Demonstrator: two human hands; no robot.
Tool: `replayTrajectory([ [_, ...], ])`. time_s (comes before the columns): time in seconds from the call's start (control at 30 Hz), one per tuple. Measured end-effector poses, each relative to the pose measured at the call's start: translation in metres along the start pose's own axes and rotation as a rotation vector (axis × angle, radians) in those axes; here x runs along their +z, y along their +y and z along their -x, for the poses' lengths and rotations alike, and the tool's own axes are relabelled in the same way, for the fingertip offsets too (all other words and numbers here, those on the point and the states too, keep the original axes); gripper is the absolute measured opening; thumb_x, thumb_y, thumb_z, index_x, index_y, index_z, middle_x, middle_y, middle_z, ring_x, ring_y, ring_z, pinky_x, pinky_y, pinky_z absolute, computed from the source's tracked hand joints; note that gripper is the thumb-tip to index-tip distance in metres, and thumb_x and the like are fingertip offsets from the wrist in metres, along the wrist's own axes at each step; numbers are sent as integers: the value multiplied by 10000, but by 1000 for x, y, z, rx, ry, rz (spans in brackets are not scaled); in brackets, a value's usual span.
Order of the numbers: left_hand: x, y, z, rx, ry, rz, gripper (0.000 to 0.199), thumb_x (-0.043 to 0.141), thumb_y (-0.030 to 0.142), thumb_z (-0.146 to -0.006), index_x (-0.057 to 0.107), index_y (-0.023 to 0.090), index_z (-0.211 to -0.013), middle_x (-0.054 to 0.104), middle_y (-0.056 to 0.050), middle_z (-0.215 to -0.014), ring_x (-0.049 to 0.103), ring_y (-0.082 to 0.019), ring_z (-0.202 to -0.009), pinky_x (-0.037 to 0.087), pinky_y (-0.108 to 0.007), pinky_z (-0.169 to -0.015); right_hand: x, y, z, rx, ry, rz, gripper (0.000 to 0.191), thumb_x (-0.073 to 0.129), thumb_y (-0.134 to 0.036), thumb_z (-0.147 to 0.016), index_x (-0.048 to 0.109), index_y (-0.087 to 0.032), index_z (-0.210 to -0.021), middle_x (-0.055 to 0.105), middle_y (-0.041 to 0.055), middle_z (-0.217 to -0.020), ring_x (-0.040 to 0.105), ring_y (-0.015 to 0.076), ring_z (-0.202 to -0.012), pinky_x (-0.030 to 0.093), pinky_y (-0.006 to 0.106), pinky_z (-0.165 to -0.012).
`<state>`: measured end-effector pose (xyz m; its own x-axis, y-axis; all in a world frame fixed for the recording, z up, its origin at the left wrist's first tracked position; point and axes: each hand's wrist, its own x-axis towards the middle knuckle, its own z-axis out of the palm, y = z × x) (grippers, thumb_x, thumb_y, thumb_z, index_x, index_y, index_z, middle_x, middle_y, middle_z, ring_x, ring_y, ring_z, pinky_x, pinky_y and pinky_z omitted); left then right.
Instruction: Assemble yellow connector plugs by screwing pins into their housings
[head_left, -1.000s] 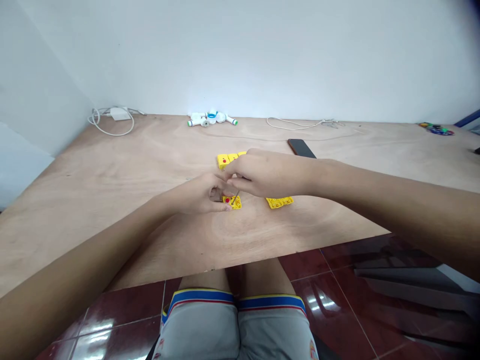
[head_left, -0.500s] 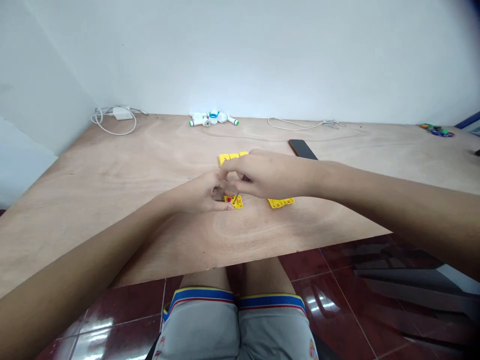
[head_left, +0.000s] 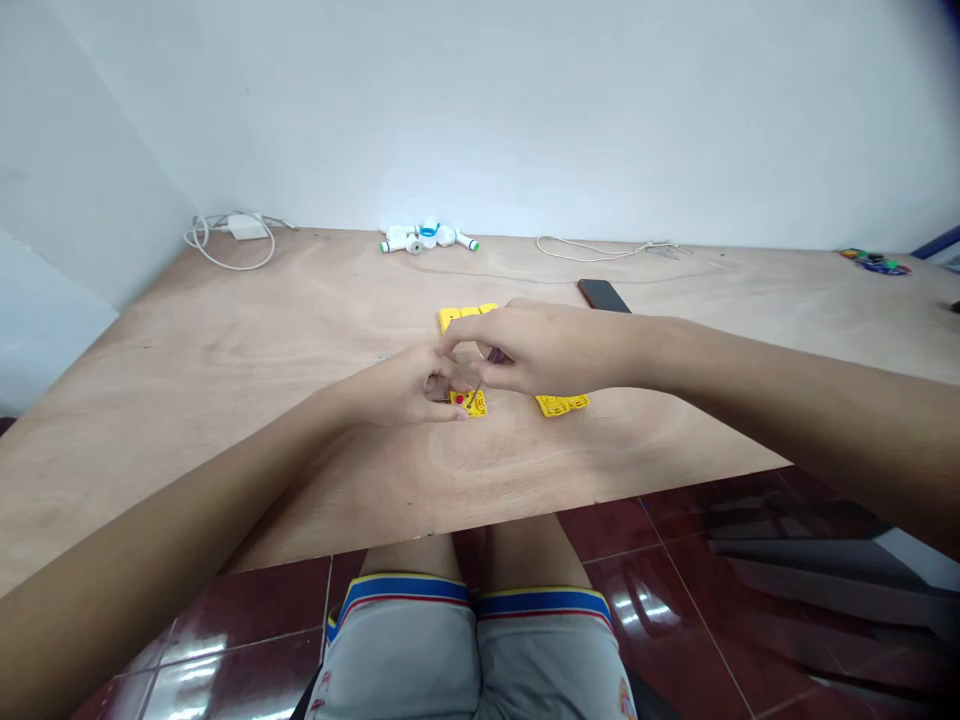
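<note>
Item one, as we log it: a small yellow plastic plate [head_left: 471,404] with a red button [head_left: 459,399] on its face, lying flat on a plywood table [head_left: 225,420], about midway along the surface and nearer the front edge than the back edge. We judge it light and stiff, with its moulded edges the surest place to take hold, and small enough to skid on the bare wood if pressed off-centre. Item two: a thin metal tool [head_left: 480,380], perhaps a small screwdriver, its tip at or just above the plate; we cannot tell whether it touches. The right hand [head_left: 551,352] holds it, thumb and fingers pressed together on the shaft. The left hand [head_left: 397,392] sits against the plate's left side, its fingers curled close together; whether they clamp the plate we cannot tell. Further items: a row of yellow plastic pieces [head_left: 465,316] just beyond the hands, a yellow plastic strip [head_left: 562,404] just right of the plate, a black smartphone [head_left: 602,294] farther back, white plastic fittings [head_left: 420,237] along the back edge, a white charger with cable [head_left: 244,228] at the back left corner, and a small colourful pile [head_left: 874,262] at the back right corner.
</note>
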<state>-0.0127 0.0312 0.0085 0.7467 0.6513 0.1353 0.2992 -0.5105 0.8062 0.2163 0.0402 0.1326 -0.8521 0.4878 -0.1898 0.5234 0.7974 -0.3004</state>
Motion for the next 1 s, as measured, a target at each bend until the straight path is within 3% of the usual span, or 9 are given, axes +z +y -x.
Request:
replayTrajectory([
  [0.17,1,3,-1,31,16,17,169,801,320,-965,749,163,-934,355,73,-683,358,-98,-586,344,-255,-560,0,2,1,26,1,22,264,507,-277,-1114,751,-185,-1076,739,49,-882,544,177,-717,327,351,-710],
  [0.33,0,4,-2,43,9,23,180,812,319,-943,735,157,-926,427,63,-710,358,-92,-585,352,-258,-561,-1,-3,2,-18,-40,8,242,541,-258,-1094,759,-182,-1164,765,61,-961,584,186,-775,355,344,-733],
  [0.43,0,3,-2,17,12,2,189,808,338,-943,776,156,-986,553,26,-769,436,-108,-623,387,-266,-591,-5,-10,2,93,-62,152,425,430,-346,-1149,763,-168,-955,713,80,-820,542,195,-699,328,369,-699],
  [0.57,-1,1,-2,-7,16,-48,220,826,374,-934,793,157,-949,639,-11,-829,501,-125,-676,406,-275,-625,-13,-17,2,237,-149,332,493,493,-392,-1121,633,-200,-689,573,61,-629,443,186,-586,274,385,-647],
  [0.67,0,-2,-1,-5,21,-47,243,832,401,-938,796,161,-938,648,-14,-830,489,-119,-657,393,-274,-610,-19,-16,2,175,-194,310,470,555,-338,-1101,557,-211,-648,540,40,-606,431,178,-593,272,383,-638],
  [0.8,0,-2,-2,12,11,-39,223,832,388,-941,814,169,-977,686,-37,-879,549,-137,-704,417,-271,-625,-18,-15,2,112,-183,279,266,612,-203,-1044,656,-201,-781,610,29,-695,454,166,-629,275,375,-644],
  [1.0,-1,3,-3,2,26,-67,235,829,370,-926,829,163,-1038,737,-75,-1044,583,-142,-746,444,-268,-629,-15,-22,4,183,-201,381,319,580,-146,-1017,654,-211,-713,580,60,-625,483,211,-646,280,401,-670],
])
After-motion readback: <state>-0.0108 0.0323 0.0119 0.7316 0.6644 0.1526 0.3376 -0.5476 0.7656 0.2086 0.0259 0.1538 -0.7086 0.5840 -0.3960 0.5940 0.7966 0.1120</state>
